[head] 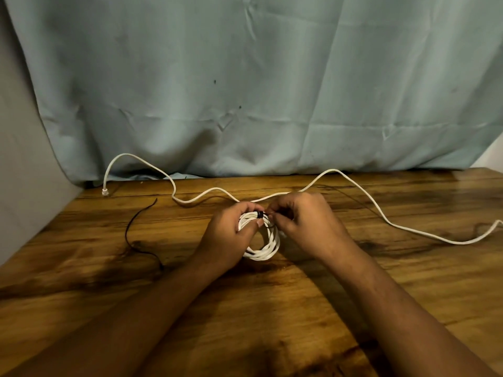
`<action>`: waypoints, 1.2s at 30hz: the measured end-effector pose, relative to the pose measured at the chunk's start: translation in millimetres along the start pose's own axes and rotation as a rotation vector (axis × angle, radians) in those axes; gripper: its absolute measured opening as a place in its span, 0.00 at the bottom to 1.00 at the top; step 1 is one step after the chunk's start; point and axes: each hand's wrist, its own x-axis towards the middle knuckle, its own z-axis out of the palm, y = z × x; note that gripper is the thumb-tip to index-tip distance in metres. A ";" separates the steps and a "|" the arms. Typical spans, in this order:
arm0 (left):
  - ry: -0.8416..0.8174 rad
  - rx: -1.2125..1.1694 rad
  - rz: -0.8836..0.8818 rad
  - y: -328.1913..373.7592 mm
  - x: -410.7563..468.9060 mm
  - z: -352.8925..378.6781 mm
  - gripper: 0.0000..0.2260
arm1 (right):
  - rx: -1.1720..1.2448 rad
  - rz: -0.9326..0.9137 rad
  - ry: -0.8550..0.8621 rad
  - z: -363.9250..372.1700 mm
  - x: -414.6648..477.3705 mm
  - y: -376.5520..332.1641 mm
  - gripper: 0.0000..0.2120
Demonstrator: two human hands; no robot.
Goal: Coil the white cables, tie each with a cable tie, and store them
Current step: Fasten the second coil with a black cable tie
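Observation:
A coiled white cable (265, 250) sits at the middle of the wooden table (272, 308). My left hand (231, 235) grips the coil's upper left, thumb and fingers curled round the strands. A black cable tie (260, 214) wraps the top of the coil. My right hand (302, 219) pinches the tie's loose end just right of that wrap. A second white cable (362, 191) lies uncoiled across the back of the table, its plug (104, 192) at the far left.
A spare black cable tie (130, 235) lies curved on the table to the left of my left arm. A pale blue cloth (258, 85) hangs behind the table's far edge. A grey wall (19, 172) borders the left side.

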 end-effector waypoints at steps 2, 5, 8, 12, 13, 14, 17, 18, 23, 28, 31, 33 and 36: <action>0.009 0.031 0.028 1.5 -1.0 -0.1 0.08 | -0.052 -0.059 0.008 -1.8 -0.5 -3.4 0.07; 0.023 0.067 0.056 1.5 -1.1 -0.5 0.09 | -0.073 -0.101 0.019 -2.0 -1.2 -4.8 0.08; 0.022 0.082 0.063 -0.9 -0.4 -0.8 0.09 | -0.063 -0.116 0.032 0.8 -0.3 -2.9 0.07; 0.014 0.079 0.061 -2.6 0.7 -1.6 0.09 | 0.008 -0.099 0.069 6.2 0.3 -0.6 0.06; 0.010 0.074 0.057 -1.8 0.6 -1.7 0.09 | 0.039 -0.078 0.070 6.8 0.4 0.2 0.06; 0.010 0.070 0.050 -1.7 0.6 -1.6 0.09 | 0.078 -0.050 0.064 7.1 0.5 1.2 0.06; 0.016 0.059 0.026 -1.0 0.5 -1.2 0.09 | 0.237 0.045 0.007 4.6 0.2 3.9 0.08; 0.015 0.056 0.018 -1.3 0.1 -0.8 0.08 | 0.278 0.069 -0.009 3.8 -0.4 4.3 0.09; 0.014 0.028 0.013 -2.3 1.3 -1.0 0.09 | 0.317 0.109 0.013 3.6 -2.2 1.7 0.10; 0.005 0.041 0.020 -0.7 0.9 -1.3 0.09 | 0.232 0.041 0.031 3.3 -1.2 -1.3 0.10; -0.002 0.046 0.036 1.5 -0.1 -1.8 0.12 | 0.111 -0.044 0.026 0.9 -2.5 -5.0 0.09; -0.009 0.046 0.034 2.9 -0.1 -2.0 0.14 | 0.077 -0.068 0.019 0.7 -2.4 -6.0 0.10; -0.006 0.056 0.026 4.1 0.2 -2.1 0.15 | 0.068 -0.113 0.029 3.9 -3.2 -6.0 0.10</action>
